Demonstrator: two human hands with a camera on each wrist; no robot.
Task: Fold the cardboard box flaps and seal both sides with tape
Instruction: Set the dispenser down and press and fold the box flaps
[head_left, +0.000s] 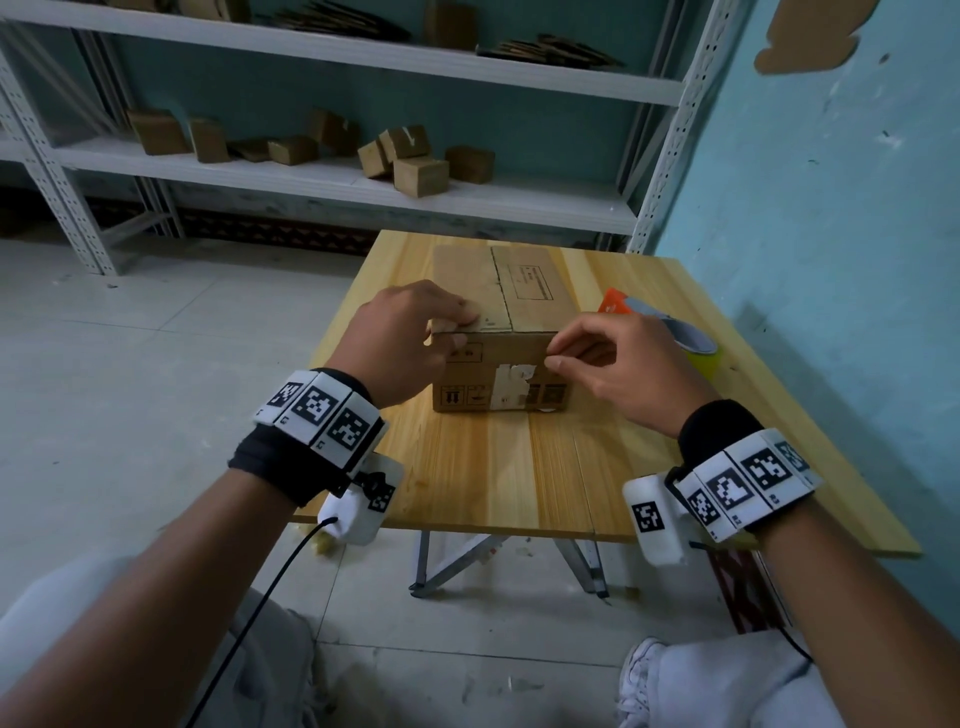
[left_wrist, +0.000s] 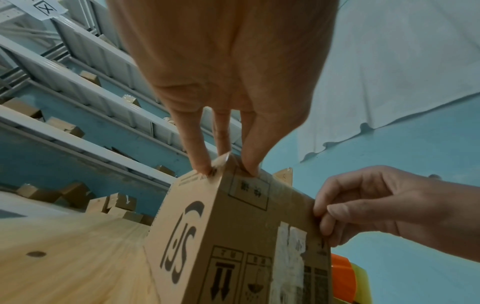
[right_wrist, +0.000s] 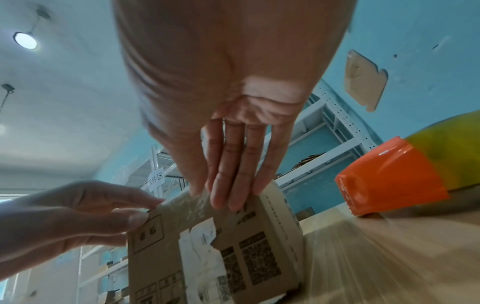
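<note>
A brown cardboard box (head_left: 524, 283) (left_wrist: 233, 236) (right_wrist: 207, 257) stands on the wooden table (head_left: 493, 467) with its top flaps folded flat. My left hand (head_left: 457, 327) (left_wrist: 226, 164) (right_wrist: 145, 211) pinches the near left top corner, fingers on top and thumb on the front face. My right hand (head_left: 553, 356) (left_wrist: 324, 214) (right_wrist: 215, 197) grips the near right top corner, thumb on the front and fingers round the edge. A shiny strip of clear tape (right_wrist: 187, 203) (left_wrist: 221, 162) lies along the front top edge between the hands.
An orange tape dispenser (head_left: 615, 301) (right_wrist: 389, 181) with a yellowish roll (head_left: 696, 345) lies on the table just right of the box, behind my right hand. White shelving (head_left: 363, 182) with several small boxes stands beyond the table. A blue wall (head_left: 831, 260) runs along the right.
</note>
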